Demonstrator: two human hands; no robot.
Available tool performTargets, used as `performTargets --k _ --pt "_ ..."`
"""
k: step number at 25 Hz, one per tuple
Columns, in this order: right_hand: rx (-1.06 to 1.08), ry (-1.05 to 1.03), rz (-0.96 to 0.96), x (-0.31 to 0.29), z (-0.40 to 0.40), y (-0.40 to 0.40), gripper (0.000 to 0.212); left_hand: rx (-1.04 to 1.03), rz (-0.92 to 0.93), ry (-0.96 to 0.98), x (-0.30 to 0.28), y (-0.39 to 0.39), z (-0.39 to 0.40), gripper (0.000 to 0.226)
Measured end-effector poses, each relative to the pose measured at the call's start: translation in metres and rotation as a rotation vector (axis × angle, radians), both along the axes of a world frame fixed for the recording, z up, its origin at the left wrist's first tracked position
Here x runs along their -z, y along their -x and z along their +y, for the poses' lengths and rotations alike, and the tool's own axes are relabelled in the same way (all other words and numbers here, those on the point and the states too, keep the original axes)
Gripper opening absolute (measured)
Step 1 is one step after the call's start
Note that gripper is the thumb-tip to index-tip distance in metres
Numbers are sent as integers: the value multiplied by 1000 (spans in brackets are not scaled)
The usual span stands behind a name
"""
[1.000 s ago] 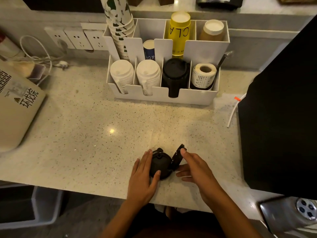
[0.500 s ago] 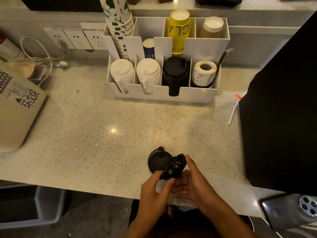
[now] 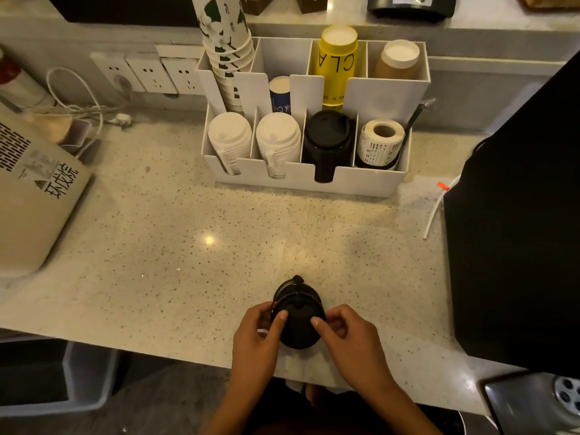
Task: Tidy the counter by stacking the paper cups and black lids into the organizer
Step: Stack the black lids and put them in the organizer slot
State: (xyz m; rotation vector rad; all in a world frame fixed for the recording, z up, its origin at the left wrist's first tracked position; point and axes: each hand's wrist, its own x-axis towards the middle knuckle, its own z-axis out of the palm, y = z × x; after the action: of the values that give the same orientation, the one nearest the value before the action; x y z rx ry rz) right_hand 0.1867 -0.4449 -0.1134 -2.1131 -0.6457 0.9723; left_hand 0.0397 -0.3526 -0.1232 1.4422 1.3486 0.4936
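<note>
Both hands meet at the near edge of the worktop [image 3: 188, 246], pinching a small stack of black lids [image 3: 298, 312] between them: the left hand [image 3: 257, 343] curls its fingers round the stack's left side with the thumb laid on top, and the right hand [image 3: 348, 340] mirrors it on the right side, thumb tip also on the top lid. The stack appears to rest on or just above the worktop, and its lids look not quite squared up, with a tabbed rim poking out on the far side; how many lids are in it cannot be told. Well beyond the hands stands the white organizer [image 3: 361, 183], which looks largely filled. Its near row holds two stacks of white lids [image 3: 230, 133], then a slot of black lids already stowed [image 3: 328, 133] straight ahead of the hands, then a label roll [image 3: 381, 139] to the right. Its far row holds a tall stack of patterned paper cups [image 3: 227, 42] to the left, a blue cup [image 3: 280, 92], yellow cups [image 3: 339, 51] and brown cups [image 3: 400, 58]. No loose cups show on the worktop, so the cups seem done; what appears left is to nest this last handful and carry it forward to the black-lid slot.
</note>
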Motion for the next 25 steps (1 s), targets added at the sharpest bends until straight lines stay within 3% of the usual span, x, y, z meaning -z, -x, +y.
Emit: performTargets --k 15,25 --pt "-80 34 -206 20 21 -1 29 23 244 -111 18 -14 17 33" --pt "-91 24 -231 28 23 -1 29 38 274 -114 22 -15 19 34"
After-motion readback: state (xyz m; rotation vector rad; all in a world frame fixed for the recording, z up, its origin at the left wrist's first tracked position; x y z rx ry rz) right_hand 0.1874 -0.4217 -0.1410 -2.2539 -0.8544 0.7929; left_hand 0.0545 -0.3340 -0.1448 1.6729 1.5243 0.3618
